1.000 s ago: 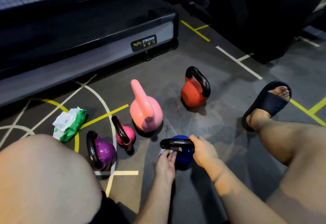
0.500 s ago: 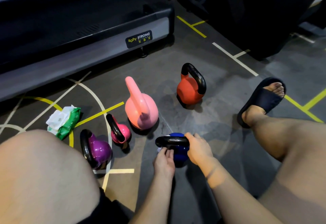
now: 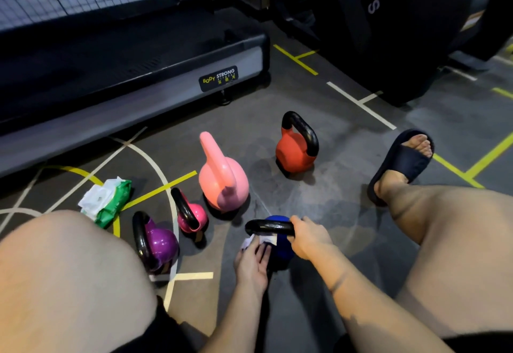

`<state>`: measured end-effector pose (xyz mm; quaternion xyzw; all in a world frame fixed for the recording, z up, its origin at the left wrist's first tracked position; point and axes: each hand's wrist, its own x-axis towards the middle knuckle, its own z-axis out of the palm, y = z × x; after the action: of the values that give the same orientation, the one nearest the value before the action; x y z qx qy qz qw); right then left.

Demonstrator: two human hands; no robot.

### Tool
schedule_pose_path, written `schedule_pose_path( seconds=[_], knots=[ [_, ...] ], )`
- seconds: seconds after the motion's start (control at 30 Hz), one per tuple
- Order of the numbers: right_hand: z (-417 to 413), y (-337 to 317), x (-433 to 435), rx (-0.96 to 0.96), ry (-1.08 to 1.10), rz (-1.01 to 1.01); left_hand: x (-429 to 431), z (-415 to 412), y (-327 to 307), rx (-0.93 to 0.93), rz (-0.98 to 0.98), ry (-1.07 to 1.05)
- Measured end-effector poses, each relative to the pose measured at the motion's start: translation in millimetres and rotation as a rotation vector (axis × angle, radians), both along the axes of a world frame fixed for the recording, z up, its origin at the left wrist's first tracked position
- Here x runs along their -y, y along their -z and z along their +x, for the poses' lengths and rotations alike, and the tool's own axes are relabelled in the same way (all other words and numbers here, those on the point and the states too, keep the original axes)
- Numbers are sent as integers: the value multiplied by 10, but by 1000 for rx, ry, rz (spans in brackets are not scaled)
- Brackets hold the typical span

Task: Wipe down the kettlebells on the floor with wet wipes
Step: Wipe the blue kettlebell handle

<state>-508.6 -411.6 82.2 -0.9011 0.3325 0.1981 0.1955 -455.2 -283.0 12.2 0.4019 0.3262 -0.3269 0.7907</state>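
1. because the blue kettlebell could tip or skid under rubbing, my right hand is curled tight round its black handle, steadying it on the floor between my legs.
2. my left hand lies with fingers fairly flat, pressing the wet wipe against the bell's near side just under the handle, which i judge spreads it over the curve.
3. the purple kettlebell, small pink kettlebell, big pink kettlebell and red kettlebell stand apart within reach; the green wipe pack lies at my left for fresh sheets.
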Motion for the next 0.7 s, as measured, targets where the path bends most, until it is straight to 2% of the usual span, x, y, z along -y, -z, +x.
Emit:
schedule_pose_path(
  seconds=[0.17, 0.3, 0.43, 0.53, 0.6, 0.7],
  knots=[
    [-46, -100, -149, -87, -70, -102, -172, 131, -167, 116, 76, -12],
    [-117, -74, -351, -45, 58, -41, -257, 237, -397, 314, 120, 177],
    [-170, -102, -354, -5, 229, 190, -260, 284, -539, 517, 219, 412],
    [-174, -291, -118, 12, 219, 350, -264, 314, -619, 647, 291, 532],
    [-192, -451, 71, 123, 229, 396, -246, 330, -691, 686, 267, 594],
    [-223, -596, 109, 391, 285, 706, -148, 290, -817, 769, 245, 706]
  ],
)
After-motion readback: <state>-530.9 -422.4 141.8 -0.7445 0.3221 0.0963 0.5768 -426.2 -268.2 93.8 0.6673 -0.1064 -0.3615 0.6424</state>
